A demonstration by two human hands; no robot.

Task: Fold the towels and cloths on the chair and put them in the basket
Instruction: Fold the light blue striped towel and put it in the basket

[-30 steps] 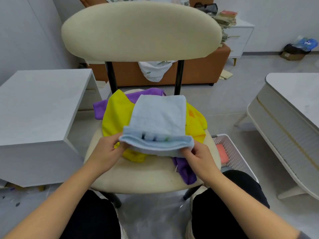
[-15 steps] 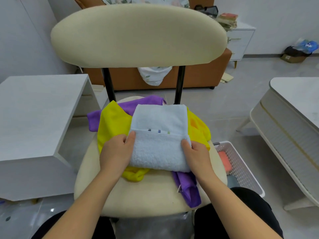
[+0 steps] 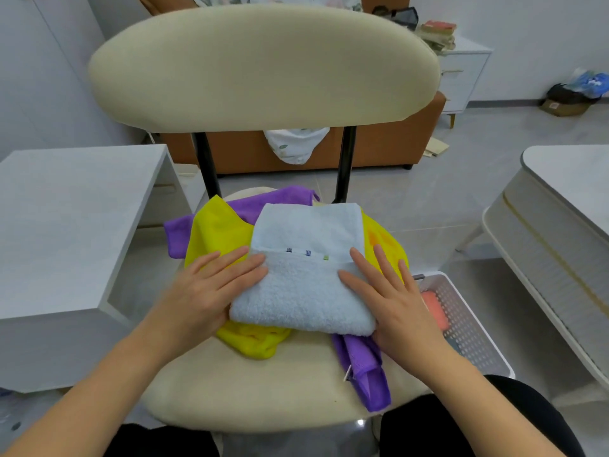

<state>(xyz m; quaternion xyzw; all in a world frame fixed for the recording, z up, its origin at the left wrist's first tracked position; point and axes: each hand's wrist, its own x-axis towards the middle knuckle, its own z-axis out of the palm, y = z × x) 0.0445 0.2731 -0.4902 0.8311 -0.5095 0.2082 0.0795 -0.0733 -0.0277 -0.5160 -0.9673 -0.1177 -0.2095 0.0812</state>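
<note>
The blue towel's (image 3: 303,291) near half is now folded over. The left hand (image 3: 204,295) and right hand (image 3: 395,301), fingers straight and spread, press it flat, so it looks nearly ready for the basket (image 3: 468,321).

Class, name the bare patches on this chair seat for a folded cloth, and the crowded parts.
Bare: front strip of the chair seat, bordered by yellow cloth and purple cloth. Crowded: middle and back, where left hand and right hand rest on the blue towel.

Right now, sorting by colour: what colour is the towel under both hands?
Light blue towel, small blue and green marks; head view.
</note>
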